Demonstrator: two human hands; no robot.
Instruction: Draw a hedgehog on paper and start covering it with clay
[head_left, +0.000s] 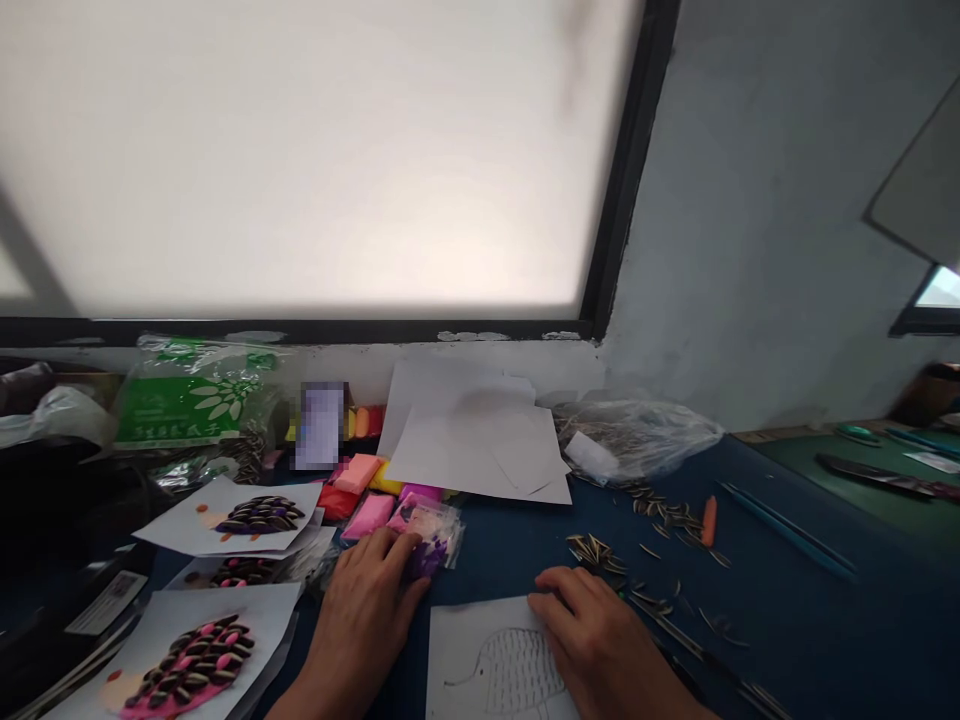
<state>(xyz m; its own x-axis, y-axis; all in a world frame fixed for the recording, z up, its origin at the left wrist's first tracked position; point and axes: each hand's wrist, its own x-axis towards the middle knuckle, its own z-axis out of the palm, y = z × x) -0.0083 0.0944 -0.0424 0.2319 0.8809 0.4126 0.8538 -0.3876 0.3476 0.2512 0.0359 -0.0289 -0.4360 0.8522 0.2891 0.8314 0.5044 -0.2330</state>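
Note:
My left hand (373, 592) rests against the small packets of coloured modelling clay, its fingers bent loosely and thumb apart. Under and beside its fingertips are a pink clay packet (368, 518) and a clear packet with purple clay (429, 555). On the right edge of a white sheet (454, 640) lies my right hand (592, 628), fingers slightly bent and nothing visible in them. The sheet carries a pencil drawing of a hedgehog (517, 668), partly covered by that hand.
Hedgehog pictures made with seeds (191, 665) lie at the left. A green seed bag (187, 400), a phone (320, 425) and blank papers (480, 440) are along the wall. Loose sunflower seeds (592, 552), an orange clay stick (709, 521) and tweezers (675, 625) lie at right.

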